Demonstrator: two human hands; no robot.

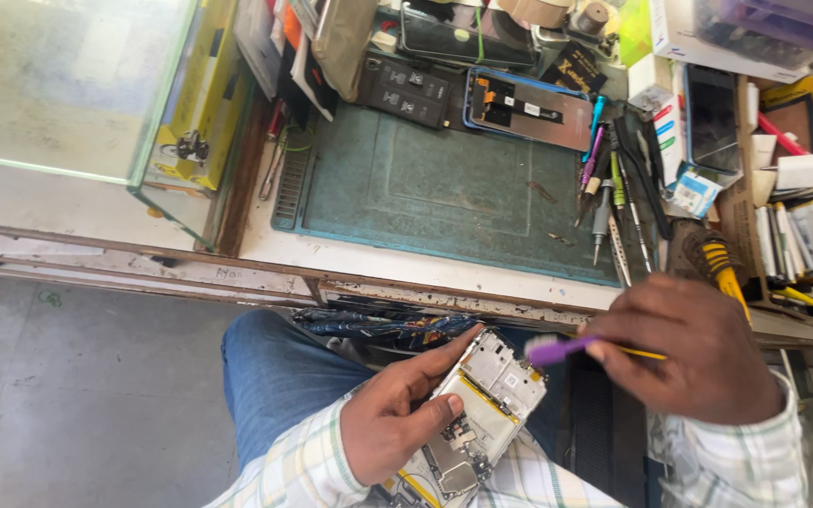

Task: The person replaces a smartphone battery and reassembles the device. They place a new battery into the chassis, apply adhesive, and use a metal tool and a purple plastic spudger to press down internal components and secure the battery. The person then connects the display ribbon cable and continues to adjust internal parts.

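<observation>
While your left hand [390,428] cradles the opened phone [474,414] over your lap, its fingers are curled partway round the frame: the thumb lies across the exposed inner side near the middle, and the other fingers wrap the far edge from beneath. The phone lies tilted, its back cover off, showing a pale metal plate toward the upper end and circuit parts nearer your wrist.

Your right hand [698,353] is closed into a loose fist just to the right of the phone, pinching a slim tool with a purple tip [557,351] and a yellow shaft. The purple tip points left and hovers just beside the phone's upper corner; whether it touches the frame cannot be told.

Beyond both hands, across the edge of the desk [378,263], lies a green work mat [444,188]. At the mat's far side, above your right hand, a phone in a blue frame [529,108] lies face down, with a dark phone panel [406,92] just left of it. A row of screwdrivers and picks [613,188] lies along the mat's right edge, directly beyond your right hand. Far off to the left of your left hand stands a glass case [77,89]. Your jeans-clad knee [275,376] sits just left of your left wrist.
</observation>
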